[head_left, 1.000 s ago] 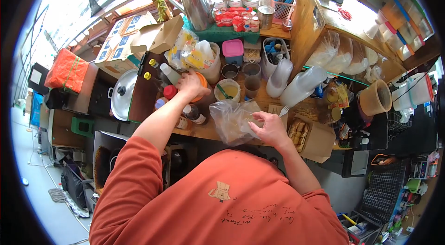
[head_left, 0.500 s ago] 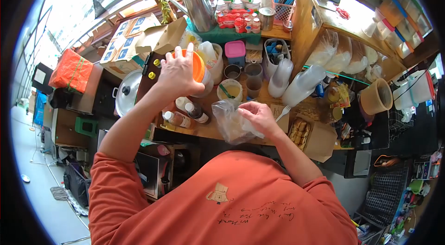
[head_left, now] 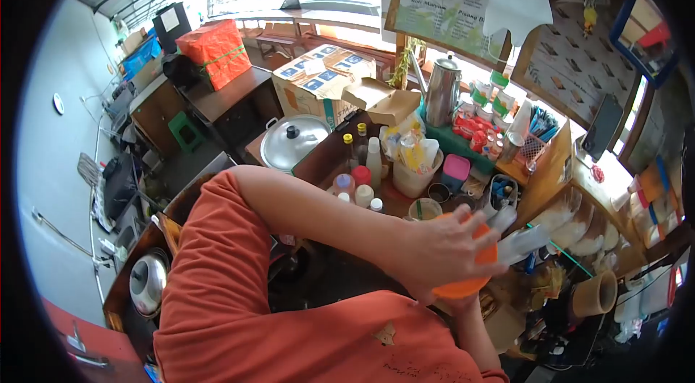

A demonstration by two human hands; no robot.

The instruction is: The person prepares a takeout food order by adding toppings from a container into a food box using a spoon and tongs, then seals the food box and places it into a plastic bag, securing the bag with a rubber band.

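Observation:
My left hand (head_left: 434, 253) reaches across from the left and holds a round orange thing (head_left: 463, 287), perhaps a lid or tub, from above with its fingers around it. The hand is slightly blurred. Under the orange thing, my right hand (head_left: 463, 303) is mostly covered; its fingers and anything in them are hidden. Just behind the hands lie clear plastic cups (head_left: 523, 243). A tub with a green-handled utensil (head_left: 425, 209) stands beyond my left wrist.
Bottles (head_left: 364, 196) and a white tub of packets (head_left: 416, 177) stand behind my left forearm. Farther back are a lidded pot (head_left: 295, 141), a carton (head_left: 322, 79), a metal jug (head_left: 443, 90) and a pink-lidded box (head_left: 456, 169). A brown paper tub (head_left: 594, 292) is at right.
The view has swung left. My left hand has carried the orange thing from behind the bottles over to my right hand. The clear plastic bag that was at my right hand no longer shows.

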